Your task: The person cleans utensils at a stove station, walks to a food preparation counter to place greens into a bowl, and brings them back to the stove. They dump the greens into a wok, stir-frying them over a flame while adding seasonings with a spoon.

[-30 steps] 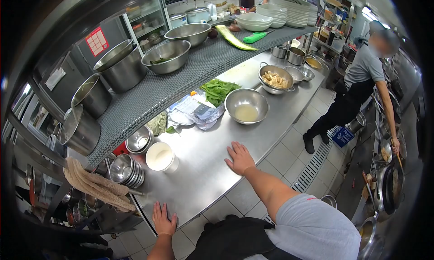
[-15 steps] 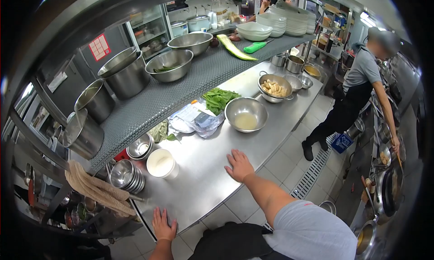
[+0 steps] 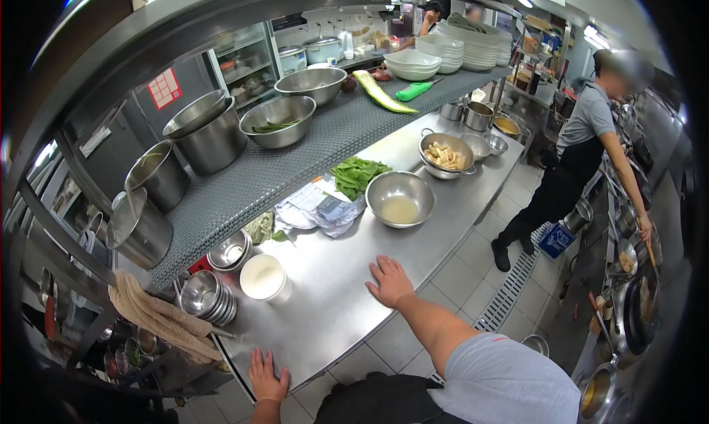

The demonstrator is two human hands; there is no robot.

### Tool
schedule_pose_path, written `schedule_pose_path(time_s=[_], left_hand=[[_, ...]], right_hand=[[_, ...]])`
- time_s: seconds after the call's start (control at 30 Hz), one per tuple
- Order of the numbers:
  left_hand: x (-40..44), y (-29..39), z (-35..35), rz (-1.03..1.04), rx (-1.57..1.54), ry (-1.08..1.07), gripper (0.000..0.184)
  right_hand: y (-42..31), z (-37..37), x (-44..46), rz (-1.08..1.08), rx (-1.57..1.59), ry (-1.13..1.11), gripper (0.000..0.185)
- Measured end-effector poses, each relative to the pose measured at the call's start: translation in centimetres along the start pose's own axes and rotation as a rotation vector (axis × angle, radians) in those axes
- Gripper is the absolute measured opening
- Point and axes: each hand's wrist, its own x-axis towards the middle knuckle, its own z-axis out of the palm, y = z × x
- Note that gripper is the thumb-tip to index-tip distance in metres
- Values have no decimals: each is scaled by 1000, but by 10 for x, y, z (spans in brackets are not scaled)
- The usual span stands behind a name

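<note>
My left hand (image 3: 267, 377) lies flat on the near left corner of the steel counter (image 3: 325, 306), fingers spread and holding nothing. Further right, my right hand (image 3: 391, 281) rests palm down near the counter's front edge, also with spread fingers. Beyond it stands a steel mixing bowl (image 3: 400, 198) with a pale liquid in the bottom. A white tub (image 3: 264, 278) with whitish contents is between my left hand and the shelf. Leafy greens (image 3: 360, 177) lie behind the bowl, beside a crumpled plastic bag (image 3: 325, 208).
Stacked steel bowls (image 3: 207, 297) and a brown towel (image 3: 151, 315) are at the left. A colander (image 3: 447, 156) of pale pieces stands further back. Overhead, a shelf (image 3: 325, 121) carries pots and plates. A co-worker (image 3: 583, 140) leans over woks on the right.
The view has shifted slightly, so the counter and both hands appear a little lower. Both hands stay flat on the counter. The co-worker keeps an arm over the stove.
</note>
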Motion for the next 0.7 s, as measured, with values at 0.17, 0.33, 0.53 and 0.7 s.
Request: schedule_pose_path(time_s=[0.17,0.33,0.53,0.7], left_hand=[[0,-2,3,11,21,39,65],[1,-1,3,4,8,36,64],[1,-1,3,-5,21,36,64],[0,-2,4,-4,20,37,64]], right_hand=[[-1,-3,0,16,10,-37,58],[0,0,0,21,19,-44,59],[0,-1,0,17,21,-42,58],[0,0,0,5,23,-4,57]])
